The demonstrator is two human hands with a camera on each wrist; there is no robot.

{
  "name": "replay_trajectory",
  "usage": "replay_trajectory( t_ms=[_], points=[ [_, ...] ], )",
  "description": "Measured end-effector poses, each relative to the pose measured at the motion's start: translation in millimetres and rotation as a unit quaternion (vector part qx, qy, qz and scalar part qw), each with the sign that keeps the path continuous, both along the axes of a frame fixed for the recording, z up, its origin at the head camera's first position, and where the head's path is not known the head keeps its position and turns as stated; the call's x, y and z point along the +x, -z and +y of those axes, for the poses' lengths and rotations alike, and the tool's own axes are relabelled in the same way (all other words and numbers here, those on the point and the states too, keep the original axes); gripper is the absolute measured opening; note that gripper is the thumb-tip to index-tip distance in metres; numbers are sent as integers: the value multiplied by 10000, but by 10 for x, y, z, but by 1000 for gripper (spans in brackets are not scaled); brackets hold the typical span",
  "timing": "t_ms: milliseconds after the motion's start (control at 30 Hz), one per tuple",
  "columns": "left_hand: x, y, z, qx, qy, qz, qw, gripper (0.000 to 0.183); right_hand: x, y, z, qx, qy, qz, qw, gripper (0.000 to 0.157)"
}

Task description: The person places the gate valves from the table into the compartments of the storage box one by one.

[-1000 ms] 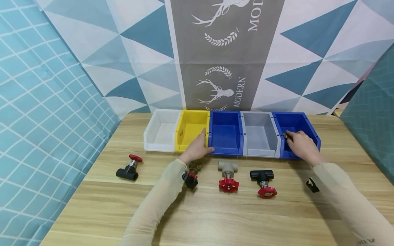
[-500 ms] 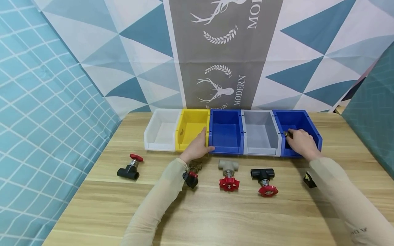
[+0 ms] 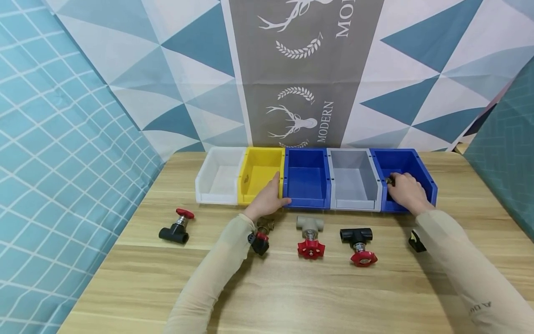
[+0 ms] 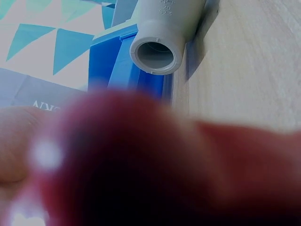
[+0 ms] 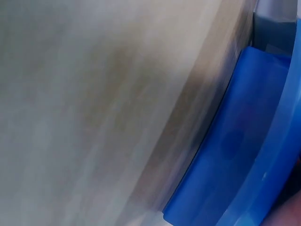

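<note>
My left hand (image 3: 267, 198) rests at the front of the yellow bin (image 3: 259, 184), its fingers extended along the wall beside the middle blue bin (image 3: 306, 204). Its thumb lies at that blue bin's front edge. Inside the far-right blue bin (image 3: 429, 185), my right hand (image 3: 409, 192) holds a small brass-coloured fitting (image 3: 390, 180), mostly covered by the fingers. Below my left wrist lies a brass valve (image 3: 265, 225), partly hidden. A grey tee valve with a red handwheel (image 3: 310, 236) lies nearby; the left wrist view shows its grey pipe end (image 4: 157, 52) behind a blurred red shape.
A black valve (image 3: 174, 233) with a red handle lies at the left, another black valve (image 3: 356, 239) right of the grey one. A white bin (image 3: 217, 199) and a grey bin (image 3: 354, 204) complete the row against the patterned backdrop (image 3: 300, 69).
My right hand has shifted slightly within the far-right blue bin, and its forearm has moved a little left. The brass fitting is now more covered. My left hand has stayed in place.
</note>
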State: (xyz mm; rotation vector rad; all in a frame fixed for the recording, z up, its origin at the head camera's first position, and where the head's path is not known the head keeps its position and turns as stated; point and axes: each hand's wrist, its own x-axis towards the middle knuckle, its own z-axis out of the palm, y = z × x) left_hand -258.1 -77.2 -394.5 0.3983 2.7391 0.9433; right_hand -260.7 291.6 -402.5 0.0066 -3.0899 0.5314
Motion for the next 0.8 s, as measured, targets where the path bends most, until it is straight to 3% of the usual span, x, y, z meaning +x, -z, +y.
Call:
replay_trajectory(
  t_ms=[800],
  points=[
    [17, -22, 12, 32, 7, 17, 10000, 88, -39, 20, 2, -52, 288, -64, 9996, 48]
  ],
)
